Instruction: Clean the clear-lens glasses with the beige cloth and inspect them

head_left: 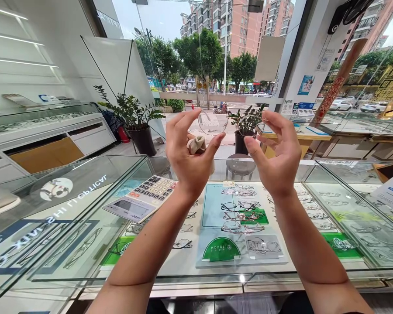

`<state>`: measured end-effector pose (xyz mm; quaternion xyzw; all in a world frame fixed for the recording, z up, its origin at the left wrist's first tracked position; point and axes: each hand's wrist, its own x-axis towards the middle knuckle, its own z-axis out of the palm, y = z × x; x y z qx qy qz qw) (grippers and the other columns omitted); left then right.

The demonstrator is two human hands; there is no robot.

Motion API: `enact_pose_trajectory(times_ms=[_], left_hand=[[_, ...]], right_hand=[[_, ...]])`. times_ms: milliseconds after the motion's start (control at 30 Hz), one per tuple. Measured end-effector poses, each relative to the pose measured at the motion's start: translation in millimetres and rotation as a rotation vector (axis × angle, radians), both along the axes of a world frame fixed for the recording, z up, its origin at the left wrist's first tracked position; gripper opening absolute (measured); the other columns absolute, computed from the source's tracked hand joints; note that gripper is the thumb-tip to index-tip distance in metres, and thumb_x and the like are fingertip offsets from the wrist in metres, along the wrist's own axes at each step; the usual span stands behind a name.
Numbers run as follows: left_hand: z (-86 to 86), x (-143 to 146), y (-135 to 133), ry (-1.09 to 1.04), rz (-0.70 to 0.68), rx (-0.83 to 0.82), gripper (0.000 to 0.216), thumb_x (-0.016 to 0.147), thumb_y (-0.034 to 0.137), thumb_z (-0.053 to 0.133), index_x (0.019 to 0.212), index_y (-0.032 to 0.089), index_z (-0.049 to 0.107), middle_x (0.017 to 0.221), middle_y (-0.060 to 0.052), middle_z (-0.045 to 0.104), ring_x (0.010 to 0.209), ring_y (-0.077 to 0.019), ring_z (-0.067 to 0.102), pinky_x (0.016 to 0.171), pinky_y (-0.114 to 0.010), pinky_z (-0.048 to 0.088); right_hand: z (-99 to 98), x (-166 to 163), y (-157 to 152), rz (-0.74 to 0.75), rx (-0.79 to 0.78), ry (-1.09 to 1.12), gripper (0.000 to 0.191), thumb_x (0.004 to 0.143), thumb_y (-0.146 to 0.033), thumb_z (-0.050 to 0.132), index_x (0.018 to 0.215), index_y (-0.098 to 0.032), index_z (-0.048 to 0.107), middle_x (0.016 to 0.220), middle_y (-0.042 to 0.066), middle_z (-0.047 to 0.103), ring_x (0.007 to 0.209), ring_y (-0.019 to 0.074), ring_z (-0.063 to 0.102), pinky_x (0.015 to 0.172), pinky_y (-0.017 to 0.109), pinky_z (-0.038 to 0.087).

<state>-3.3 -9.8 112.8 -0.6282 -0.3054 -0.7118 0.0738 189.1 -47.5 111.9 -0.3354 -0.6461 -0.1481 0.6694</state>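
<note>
Optical shop, glass display counter (pixel 85 244) with rows of spectacle frames (pixel 242 218) under glass; calculator (pixel 140 198) on top at left. Both hands raised above counter, toward window. Left hand (pixel 190 152) pinches clear round lens (pixel 212 122) by rim between thumb and fingertips, beige cloth (pixel 197 144) tucked in palm. Lens upright, flat face toward camera; round, no long axis. Right hand (pixel 278 152) fingers closed on second lens (pixel 260 124), barely visible; facing unclear.
</note>
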Motion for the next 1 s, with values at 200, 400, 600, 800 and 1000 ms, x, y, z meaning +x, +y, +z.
enact_pose_trajectory(times_ms=[200, 400, 600, 800, 1000], left_hand=[[1.2, -1.9, 5.6, 0.025, -0.093, -0.04, 0.057, 0.101, 0.057, 0.084, 0.15, 0.034, 0.066, 0.154, -0.01, 0.068, 0.141, -0.032, 0.066, 0.1, -0.043, 0.062], [1.6, -0.2, 3.9, 0.016, -0.101, -0.065, 0.055, 0.101, 0.054, 0.085, 0.148, 0.032, 0.067, 0.151, -0.011, 0.07, 0.14, -0.0307, 0.068, 0.097, -0.041, 0.063], [-3.1, 3.9, 5.0, 0.038, -0.094, -0.093, 0.06, 0.101, 0.054, 0.082, 0.156, 0.036, 0.064, 0.162, -0.012, 0.064, 0.13, -0.0313, 0.07, 0.09, -0.044, 0.063], [-7.0, 4.9, 12.2, 0.038, -0.107, -0.058, 0.064, 0.099, 0.059, 0.083, 0.156, 0.037, 0.064, 0.159, -0.012, 0.064, 0.137, -0.0338, 0.067, 0.087, -0.042, 0.062], [-5.0, 6.2, 7.1, 0.026, -0.075, -0.044, 0.058, 0.101, 0.057, 0.081, 0.153, 0.036, 0.065, 0.162, -0.012, 0.064, 0.139, -0.0318, 0.065, 0.09, -0.043, 0.064]], right_hand=[[-0.5, 9.8, 2.9, 0.084, -0.067, 0.069, 0.041, 0.118, -0.042, 0.051, 0.155, -0.03, 0.067, 0.144, 0.013, 0.072, 0.132, 0.0293, 0.073, 0.092, 0.044, 0.072], [2.9, 12.5, 3.0, 0.18, -0.114, 0.161, 0.037, 0.117, -0.049, 0.055, 0.138, -0.027, 0.075, 0.136, 0.011, 0.077, 0.122, 0.0257, 0.076, 0.087, 0.04, 0.07], [5.8, 9.5, 3.9, 0.227, -0.132, 0.28, 0.034, 0.115, -0.051, 0.059, 0.128, -0.026, 0.078, 0.128, 0.011, 0.079, 0.115, 0.0252, 0.076, 0.085, 0.04, 0.069], [2.6, 13.9, 10.3, 0.221, -0.114, 0.223, 0.035, 0.117, -0.05, 0.054, 0.132, -0.027, 0.076, 0.128, 0.011, 0.079, 0.118, 0.0261, 0.077, 0.084, 0.04, 0.069], [-1.5, 20.6, 16.5, 0.232, -0.051, 0.129, 0.036, 0.119, -0.053, 0.051, 0.141, -0.031, 0.07, 0.133, 0.011, 0.077, 0.125, 0.0288, 0.079, 0.087, 0.043, 0.07]])
